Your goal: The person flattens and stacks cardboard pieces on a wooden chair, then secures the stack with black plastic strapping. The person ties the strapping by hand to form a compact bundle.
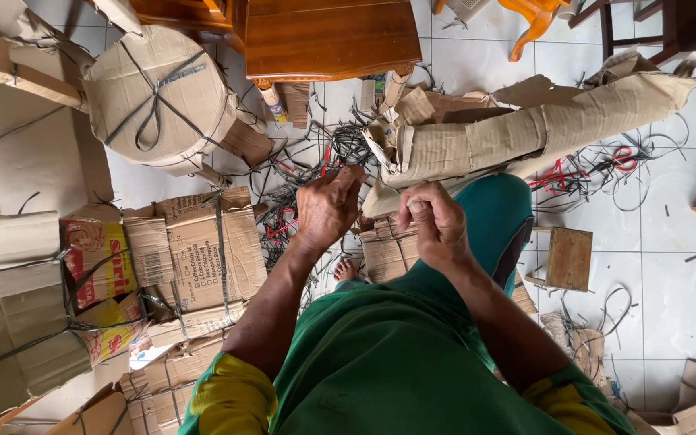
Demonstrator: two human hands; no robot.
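Note:
My left hand (328, 205) and my right hand (437, 221) are raised close together over a long rolled bundle of brown cardboard (525, 133). The bundle lies across my teal-clad knee, running up to the right. My left hand's fingers are closed on a thin dark strap (340, 157) near the bundle's left end. My right hand is a fist pinched on something thin, seemingly the same strap, right beside the bundle's end. A heap of black and red plastic straps (300, 181) lies on the tiled floor just beyond my hands.
Tied stacks of flattened cardboard (195, 258) fill the left side, with a round strapped bundle (159, 97) behind them. A wooden chair (328, 36) stands at the top. A small wooden stool (569, 258), loose straps and red-handled scissors (626, 157) lie on the right.

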